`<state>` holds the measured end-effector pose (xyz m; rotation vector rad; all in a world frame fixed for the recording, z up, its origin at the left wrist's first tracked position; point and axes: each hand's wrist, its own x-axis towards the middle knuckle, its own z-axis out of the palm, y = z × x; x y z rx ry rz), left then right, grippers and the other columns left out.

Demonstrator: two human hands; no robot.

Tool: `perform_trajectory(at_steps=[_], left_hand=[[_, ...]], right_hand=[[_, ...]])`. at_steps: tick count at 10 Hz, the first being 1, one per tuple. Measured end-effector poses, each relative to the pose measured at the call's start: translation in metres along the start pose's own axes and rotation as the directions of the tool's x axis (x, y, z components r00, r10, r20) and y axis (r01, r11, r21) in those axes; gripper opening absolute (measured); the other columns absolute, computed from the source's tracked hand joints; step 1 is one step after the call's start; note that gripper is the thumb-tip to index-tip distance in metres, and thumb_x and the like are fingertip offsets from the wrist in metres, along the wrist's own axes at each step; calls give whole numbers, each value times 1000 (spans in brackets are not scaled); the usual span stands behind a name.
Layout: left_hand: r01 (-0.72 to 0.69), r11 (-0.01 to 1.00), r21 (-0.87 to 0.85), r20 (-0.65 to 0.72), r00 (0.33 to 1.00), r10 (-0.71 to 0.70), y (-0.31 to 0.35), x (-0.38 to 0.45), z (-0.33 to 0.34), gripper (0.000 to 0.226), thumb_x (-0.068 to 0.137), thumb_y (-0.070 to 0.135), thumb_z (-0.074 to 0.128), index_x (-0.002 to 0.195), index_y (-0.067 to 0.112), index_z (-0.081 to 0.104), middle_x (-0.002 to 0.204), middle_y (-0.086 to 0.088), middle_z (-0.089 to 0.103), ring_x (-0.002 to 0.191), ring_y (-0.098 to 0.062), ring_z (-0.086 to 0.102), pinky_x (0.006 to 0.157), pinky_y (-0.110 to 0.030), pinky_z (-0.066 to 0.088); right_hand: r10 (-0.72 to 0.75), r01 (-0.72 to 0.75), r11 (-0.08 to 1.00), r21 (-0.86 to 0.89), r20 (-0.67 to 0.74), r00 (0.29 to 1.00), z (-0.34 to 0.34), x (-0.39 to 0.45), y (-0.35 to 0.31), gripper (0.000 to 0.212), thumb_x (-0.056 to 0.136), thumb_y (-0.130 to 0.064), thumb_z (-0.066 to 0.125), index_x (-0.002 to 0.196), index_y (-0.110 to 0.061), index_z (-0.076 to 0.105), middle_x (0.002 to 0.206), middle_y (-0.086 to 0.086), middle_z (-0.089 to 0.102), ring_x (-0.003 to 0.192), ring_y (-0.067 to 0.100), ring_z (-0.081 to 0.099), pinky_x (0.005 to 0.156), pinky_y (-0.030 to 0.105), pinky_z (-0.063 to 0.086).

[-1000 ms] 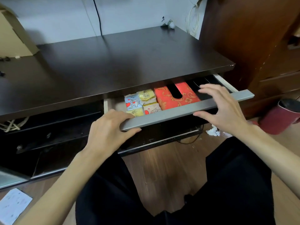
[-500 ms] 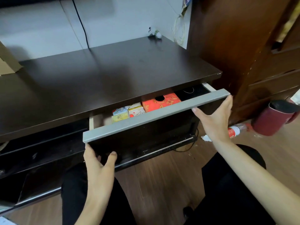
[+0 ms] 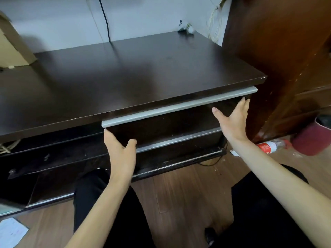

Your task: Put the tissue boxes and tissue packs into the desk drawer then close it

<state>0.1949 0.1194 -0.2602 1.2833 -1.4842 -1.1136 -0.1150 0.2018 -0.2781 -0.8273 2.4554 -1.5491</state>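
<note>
Home room: dark desk, wooden wardrobe, laminate floor, red bin, plastic bottle.

The drawer sits shut under the counter. A cardboard box stands on the counter's left. A bottle lies on the floor, right.
</note>
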Motion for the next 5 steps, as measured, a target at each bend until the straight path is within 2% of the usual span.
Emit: perform_trajectory(at_steps=[1,2,3,4,5], left_hand=[[15,998,58,-30,999,-13,-2,9,4,81,95,20,54,158,19,4,165,10,-1,144,4,17,112,-22,14],[-22,996,84,-24,999,24,-5,13,14,79,95,15,55,158,14,8,166,2,-9,103,41,29,88,-4,21],[-7,991,131,11,1000,6,-10,15,19,82,95,13,56,159,18,6,165,4,-18,134,10,28,83,0,22],[-53,990,131,7,999,53,-9,13,16,79,93,12,57,158,17,11,166,3,-9,95,25,41,73,6,27],[-77,988,132,-51,995,84,-12,10,-4,70,93,11,57,154,21,24,163,5,18,116,19,34,97,-11,24]], right_hand=[[9,-8,999,-42,10,1000,10,13,-7,99,98,-38,68,165,-7,2,174,14,-7,160,33,6,125,38,15],[8,-5,998,-56,56,998,19,19,-13,92,102,-29,65,165,-5,3,174,14,-8,160,33,6,124,35,15],[9,-4,998,-66,81,997,27,22,-14,90,102,-23,64,165,-4,2,174,14,-10,160,33,5,124,35,15],[40,-37,999,-31,105,994,20,19,-22,86,102,-20,64,165,-6,6,174,12,-6,160,32,8,125,38,16],[41,-54,994,98,128,991,3,14,-19,67,102,-16,63,161,-15,32,169,8,28,154,25,31,125,42,28]])
